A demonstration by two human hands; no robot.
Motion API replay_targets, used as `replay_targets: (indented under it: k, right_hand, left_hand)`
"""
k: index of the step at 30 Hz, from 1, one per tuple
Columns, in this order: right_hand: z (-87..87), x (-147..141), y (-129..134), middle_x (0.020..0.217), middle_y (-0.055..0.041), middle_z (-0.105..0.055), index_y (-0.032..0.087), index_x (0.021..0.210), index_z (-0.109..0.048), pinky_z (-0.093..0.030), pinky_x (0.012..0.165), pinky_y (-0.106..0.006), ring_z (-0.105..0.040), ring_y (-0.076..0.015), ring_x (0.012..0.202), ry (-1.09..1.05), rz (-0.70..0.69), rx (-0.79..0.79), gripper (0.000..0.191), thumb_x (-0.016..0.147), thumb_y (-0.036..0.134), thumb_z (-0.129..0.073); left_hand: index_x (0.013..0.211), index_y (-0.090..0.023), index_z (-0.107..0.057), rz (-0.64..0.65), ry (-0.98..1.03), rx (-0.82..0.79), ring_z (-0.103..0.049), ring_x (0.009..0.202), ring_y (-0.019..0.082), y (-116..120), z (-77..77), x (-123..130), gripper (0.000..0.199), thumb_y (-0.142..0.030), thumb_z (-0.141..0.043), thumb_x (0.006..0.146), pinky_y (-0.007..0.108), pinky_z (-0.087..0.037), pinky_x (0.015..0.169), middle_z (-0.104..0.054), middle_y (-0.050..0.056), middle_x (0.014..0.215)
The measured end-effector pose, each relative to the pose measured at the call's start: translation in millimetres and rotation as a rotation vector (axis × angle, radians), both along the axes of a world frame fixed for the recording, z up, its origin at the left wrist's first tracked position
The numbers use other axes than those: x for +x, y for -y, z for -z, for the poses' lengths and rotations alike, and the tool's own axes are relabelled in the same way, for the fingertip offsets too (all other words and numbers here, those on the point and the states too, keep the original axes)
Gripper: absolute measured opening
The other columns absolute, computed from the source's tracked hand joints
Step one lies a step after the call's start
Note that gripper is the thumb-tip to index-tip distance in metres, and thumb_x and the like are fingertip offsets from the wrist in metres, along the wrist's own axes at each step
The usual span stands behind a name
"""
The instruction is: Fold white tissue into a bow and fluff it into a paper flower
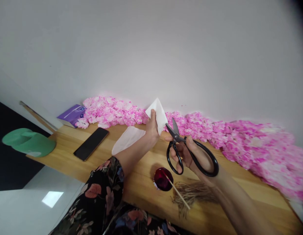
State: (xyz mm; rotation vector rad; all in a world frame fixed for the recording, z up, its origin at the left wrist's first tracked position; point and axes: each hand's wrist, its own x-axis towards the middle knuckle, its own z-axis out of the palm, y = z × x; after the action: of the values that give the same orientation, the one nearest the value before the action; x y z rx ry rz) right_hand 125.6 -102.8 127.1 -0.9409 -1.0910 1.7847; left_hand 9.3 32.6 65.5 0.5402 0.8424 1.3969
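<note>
My left hand [152, 125] is closed on a folded white tissue [159, 112], with the thumb lying flat against it and a corner pointing up. In my right hand [190, 156] is a pair of black-handled scissors [175, 135], held with fingers through the loops. The blades stand apart, and the tip of one is at the tissue's lower right edge; whether it touches I cannot tell. Below the hands a small cup of dark red liquid [163, 179] has a thin wooden stick [178, 192] leaning in it. Beside it lies a bundle of brown strands [193, 194], partly behind my right forearm.
Pink and white paper-like flowers [112, 111] line the table's [139, 169] back edge along the wall. On the left are a purple tissue pack [72, 115], a black phone [91, 143] and a green container [29, 142]. A pale white sheet [127, 138] lies beside my left forearm.
</note>
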Motion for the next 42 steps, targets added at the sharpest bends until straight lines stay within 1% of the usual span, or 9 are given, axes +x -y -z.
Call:
replay_targets:
  k: [4,7,10,15,23,27,31,35,42]
  right_hand:
    - [2.4,2.3,1.6,0.085,-0.0075,-0.061,0.020,0.126,-0.055,-0.049,0.044,-0.024,-0.052,-0.0140,0.060,0.004,0.023,-0.021,0.059,0.084,0.062,-0.054]
    - [3.7,2.2,3.0,0.081,-0.0060,-0.060,0.020,0.125,-0.055,-0.048,0.044,-0.024,-0.051,-0.0133,0.058,-0.010,0.038,-0.004,0.059,0.084,0.062,-0.054]
    - [5.9,0.8,4.7,0.076,-0.0036,-0.057,0.019,0.121,-0.057,-0.046,0.045,-0.024,-0.049,-0.0125,0.056,-0.030,0.070,0.044,0.056,0.085,0.061,-0.053]
    - [13.3,-0.5,9.8,0.070,0.0001,-0.050,0.020,0.115,-0.059,-0.039,0.041,-0.021,-0.043,-0.0092,0.051,-0.050,0.132,0.099,0.046,0.089,0.056,-0.051]
    - [22.6,1.9,17.3,0.064,0.0046,-0.041,0.018,0.109,-0.059,-0.025,0.032,-0.015,-0.030,-0.0042,0.042,-0.002,0.244,0.049,0.043,0.084,0.054,-0.060]
    - [25.7,9.9,17.7,0.061,0.0065,-0.036,0.019,0.108,-0.059,-0.020,0.032,-0.015,-0.023,-0.0034,0.041,0.022,0.224,0.010,0.042,0.083,0.053,-0.062]
    - [28.0,19.2,16.6,0.066,0.0040,-0.039,0.020,0.108,-0.058,-0.022,0.037,-0.014,-0.029,-0.0050,0.049,-0.028,0.163,-0.012,0.041,0.083,0.053,-0.063]
    - [32.0,23.6,15.0,0.070,0.0019,-0.042,0.021,0.111,-0.057,-0.025,0.039,-0.016,-0.032,-0.0071,0.053,-0.073,0.095,-0.026,0.043,0.084,0.054,-0.060]
    - [34.2,22.8,12.1,0.072,0.0011,-0.045,0.022,0.116,-0.054,-0.030,0.040,-0.017,-0.034,-0.0080,0.053,-0.058,0.094,0.034,0.044,0.087,0.055,-0.055]
  left_hand:
    - [0.105,-0.016,-0.061,-0.122,-0.025,-0.002,-0.066,0.082,0.020,4.0,-7.7,1.8,0.055,-0.063,-0.059,0.078,0.028,-0.052,0.069,-0.067,0.009,0.091]
    - [0.103,-0.014,-0.062,-0.133,-0.061,-0.006,-0.066,0.086,0.021,10.1,-15.6,2.6,0.052,-0.061,-0.057,0.080,0.028,-0.052,0.072,-0.068,0.010,0.093]
    - [0.102,-0.014,-0.062,-0.135,-0.079,0.048,-0.065,0.086,0.020,15.0,-19.8,3.5,0.054,-0.063,-0.058,0.079,0.028,-0.052,0.073,-0.068,0.010,0.092]
    - [0.101,-0.014,-0.062,-0.182,-0.109,0.073,-0.065,0.081,0.020,16.5,-19.9,6.2,0.053,-0.062,-0.059,0.078,0.027,-0.052,0.066,-0.067,0.008,0.086]
    - [0.104,-0.015,-0.062,-0.185,-0.089,0.099,-0.067,0.090,0.023,14.5,-18.2,8.9,0.045,-0.054,-0.062,0.081,0.032,-0.055,0.076,-0.069,0.011,0.101]
    - [0.100,-0.015,-0.063,-0.161,-0.055,0.144,-0.067,0.099,0.025,13.2,-15.7,8.9,0.043,-0.054,-0.063,0.080,0.034,-0.055,0.083,-0.070,0.012,0.106]
    - [0.103,-0.016,-0.063,-0.143,-0.029,0.181,-0.064,0.106,0.025,12.7,-14.6,10.2,0.043,-0.052,-0.063,0.081,0.035,-0.054,0.088,-0.068,0.012,0.114]
    - [0.104,-0.016,-0.063,-0.132,-0.013,0.221,-0.063,0.109,0.025,13.9,-13.7,12.3,0.041,-0.051,-0.063,0.081,0.035,-0.052,0.093,-0.068,0.012,0.116]
    - [0.104,-0.016,-0.063,-0.123,-0.074,0.269,-0.064,0.108,0.025,19.4,-12.3,14.9,0.041,-0.050,-0.062,0.082,0.036,-0.051,0.093,-0.068,0.011,0.116]
